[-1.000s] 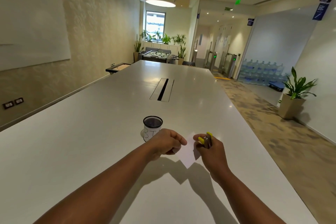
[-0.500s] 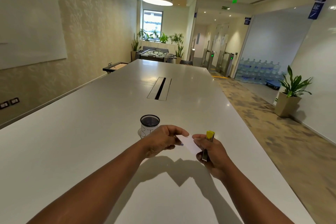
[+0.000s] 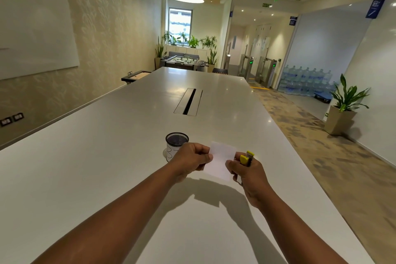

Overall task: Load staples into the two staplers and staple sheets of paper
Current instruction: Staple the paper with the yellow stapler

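Note:
A small white sheet of paper [image 3: 220, 159] is held just above the long white table [image 3: 107, 167]. My left hand [image 3: 191, 159] pinches the paper's left edge. My right hand [image 3: 246, 170] grips a small yellow stapler [image 3: 246, 157], which sticks up out of the fist, and its fingertips touch the paper's right edge. I see only this one stapler; no second stapler and no staples are in view.
A black mesh cup [image 3: 176, 146] with a white band stands on the table just left of my left hand. A cable slot [image 3: 188, 102] lies further up the table's middle. The table's right edge borders a carpeted aisle with a potted plant [image 3: 342, 109].
The paper has come up flatter and wider between my hands. The right hand has turned so the stapler's yellow top shows again beside the paper's right edge.

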The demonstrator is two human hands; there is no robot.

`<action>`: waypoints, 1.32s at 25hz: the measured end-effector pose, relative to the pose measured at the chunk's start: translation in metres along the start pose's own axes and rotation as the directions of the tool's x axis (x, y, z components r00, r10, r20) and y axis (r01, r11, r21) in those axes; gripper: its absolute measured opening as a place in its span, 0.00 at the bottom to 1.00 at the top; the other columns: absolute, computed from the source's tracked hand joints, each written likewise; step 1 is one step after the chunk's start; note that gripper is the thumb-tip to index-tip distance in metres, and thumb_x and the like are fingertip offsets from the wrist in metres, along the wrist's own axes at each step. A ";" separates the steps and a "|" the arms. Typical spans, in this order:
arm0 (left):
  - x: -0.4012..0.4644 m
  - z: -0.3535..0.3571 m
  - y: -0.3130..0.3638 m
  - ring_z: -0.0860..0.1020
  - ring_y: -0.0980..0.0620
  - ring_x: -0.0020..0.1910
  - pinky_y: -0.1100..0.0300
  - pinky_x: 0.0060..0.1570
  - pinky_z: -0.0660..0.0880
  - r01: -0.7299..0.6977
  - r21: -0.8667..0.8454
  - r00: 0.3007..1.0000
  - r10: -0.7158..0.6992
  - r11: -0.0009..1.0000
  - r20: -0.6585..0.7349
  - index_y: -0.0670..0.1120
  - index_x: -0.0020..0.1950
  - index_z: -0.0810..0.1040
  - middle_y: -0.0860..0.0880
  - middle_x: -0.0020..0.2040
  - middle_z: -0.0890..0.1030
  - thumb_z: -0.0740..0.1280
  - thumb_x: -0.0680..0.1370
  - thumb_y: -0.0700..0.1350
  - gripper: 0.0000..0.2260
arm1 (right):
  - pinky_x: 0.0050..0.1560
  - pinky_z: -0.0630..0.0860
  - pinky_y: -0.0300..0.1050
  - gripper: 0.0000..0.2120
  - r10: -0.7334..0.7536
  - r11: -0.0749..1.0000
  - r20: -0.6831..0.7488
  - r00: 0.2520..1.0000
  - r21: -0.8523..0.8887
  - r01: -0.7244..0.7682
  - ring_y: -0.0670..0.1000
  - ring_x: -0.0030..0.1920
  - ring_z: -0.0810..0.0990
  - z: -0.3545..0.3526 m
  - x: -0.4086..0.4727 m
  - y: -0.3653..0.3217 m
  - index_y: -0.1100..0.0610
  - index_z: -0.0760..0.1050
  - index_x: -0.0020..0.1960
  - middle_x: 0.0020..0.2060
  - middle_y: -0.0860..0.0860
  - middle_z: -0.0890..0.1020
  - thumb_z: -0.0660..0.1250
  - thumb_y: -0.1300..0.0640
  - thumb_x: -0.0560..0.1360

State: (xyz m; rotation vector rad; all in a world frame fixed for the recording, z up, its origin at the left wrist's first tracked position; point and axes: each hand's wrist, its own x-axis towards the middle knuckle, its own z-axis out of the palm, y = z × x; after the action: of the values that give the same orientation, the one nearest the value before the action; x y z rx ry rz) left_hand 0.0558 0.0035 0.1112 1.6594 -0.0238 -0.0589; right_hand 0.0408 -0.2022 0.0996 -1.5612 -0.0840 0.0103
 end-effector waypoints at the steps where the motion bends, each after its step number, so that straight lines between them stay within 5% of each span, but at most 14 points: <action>1: -0.001 -0.001 0.000 0.79 0.56 0.32 0.63 0.38 0.78 0.014 -0.025 0.999 -0.013 1.000 0.039 0.44 0.51 0.85 0.50 0.37 0.84 0.74 0.76 0.36 0.06 | 0.35 0.70 0.47 0.07 -0.010 1.000 -0.041 0.999 -0.005 0.010 0.50 0.33 0.73 0.001 0.001 0.001 0.57 0.77 0.40 0.31 0.51 0.76 0.74 0.64 0.72; 7: -0.004 0.000 0.002 0.78 0.54 0.30 0.63 0.35 0.78 0.045 -0.120 0.997 -0.038 0.992 0.062 0.42 0.46 0.87 0.47 0.35 0.82 0.72 0.75 0.31 0.07 | 0.29 0.70 0.40 0.06 -0.052 0.997 -0.049 0.997 0.048 0.055 0.49 0.30 0.73 0.001 0.002 0.004 0.57 0.78 0.38 0.29 0.51 0.78 0.71 0.66 0.69; 10: -0.003 0.000 0.003 0.79 0.54 0.32 0.64 0.34 0.77 0.017 -0.081 0.999 -0.013 0.997 0.046 0.46 0.40 0.87 0.48 0.36 0.83 0.69 0.75 0.30 0.13 | 0.35 0.72 0.46 0.13 -0.026 0.994 0.011 1.000 0.104 0.025 0.52 0.36 0.78 0.000 0.002 0.005 0.56 0.80 0.37 0.44 0.56 0.87 0.67 0.72 0.72; 13: -0.004 -0.002 0.004 0.80 0.51 0.38 0.61 0.39 0.79 -0.079 0.035 0.997 0.079 0.996 0.022 0.49 0.37 0.87 0.42 0.42 0.86 0.65 0.76 0.28 0.19 | 0.39 0.72 0.46 0.11 0.013 0.990 0.072 0.997 0.136 -0.023 0.52 0.44 0.83 -0.002 0.000 0.001 0.54 0.80 0.34 0.51 0.55 0.88 0.65 0.67 0.67; 16: -0.006 -0.002 0.006 0.78 0.55 0.34 0.61 0.37 0.76 -0.204 0.247 0.979 0.202 0.947 0.034 0.54 0.37 0.86 0.48 0.38 0.85 0.64 0.74 0.31 0.20 | 0.43 0.74 0.47 0.05 -0.004 0.996 0.096 0.995 0.089 -0.005 0.53 0.45 0.83 -0.002 0.003 -0.003 0.57 0.83 0.38 0.48 0.55 0.88 0.68 0.60 0.70; 20: -0.006 0.001 0.007 0.82 0.49 0.34 0.52 0.38 0.81 -0.301 0.411 0.953 0.280 0.861 0.113 0.56 0.39 0.86 0.48 0.36 0.86 0.66 0.75 0.34 0.18 | 0.33 0.74 0.36 0.05 -0.053 0.978 0.183 0.982 -0.189 0.088 0.47 0.33 0.76 0.005 0.001 -0.011 0.55 0.85 0.46 0.33 0.50 0.82 0.72 0.55 0.74; 25: -0.009 0.004 -0.001 0.80 0.58 0.36 0.63 0.39 0.79 -0.238 0.101 0.970 0.242 0.966 -0.025 0.54 0.41 0.84 0.57 0.40 0.85 0.78 0.72 0.41 0.08 | 0.36 0.74 0.36 0.16 -0.041 0.972 0.126 0.991 -0.223 0.069 0.45 0.33 0.77 0.009 -0.004 -0.012 0.50 0.87 0.47 0.35 0.47 0.84 0.70 0.69 0.69; 30: -0.009 0.014 -0.004 0.79 0.63 0.39 0.68 0.43 0.76 -0.314 0.076 0.934 0.323 0.946 -0.154 0.48 0.45 0.83 0.56 0.40 0.83 0.78 0.71 0.41 0.07 | 0.45 0.73 0.48 0.10 -0.075 0.994 0.199 0.977 -0.058 0.088 0.56 0.49 0.86 0.019 -0.014 -0.009 0.53 0.81 0.58 0.49 0.54 0.88 0.69 0.62 0.79; 33: -0.008 0.013 -0.003 0.79 0.63 0.39 0.68 0.43 0.77 -0.333 0.094 0.921 0.345 0.938 -0.180 0.49 0.47 0.82 0.51 0.43 0.83 0.79 0.71 0.38 0.10 | 0.47 0.72 0.50 0.05 -0.039 0.998 0.179 0.983 0.049 0.031 0.55 0.51 0.86 0.019 -0.016 -0.007 0.53 0.80 0.55 0.52 0.56 0.87 0.67 0.59 0.81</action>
State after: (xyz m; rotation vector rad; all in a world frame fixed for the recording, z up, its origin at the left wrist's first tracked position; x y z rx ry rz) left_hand 0.0467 -0.0089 0.1074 1.6948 -0.1664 0.3717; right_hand 0.0232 -0.1847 0.1062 -1.5100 -0.2521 0.1255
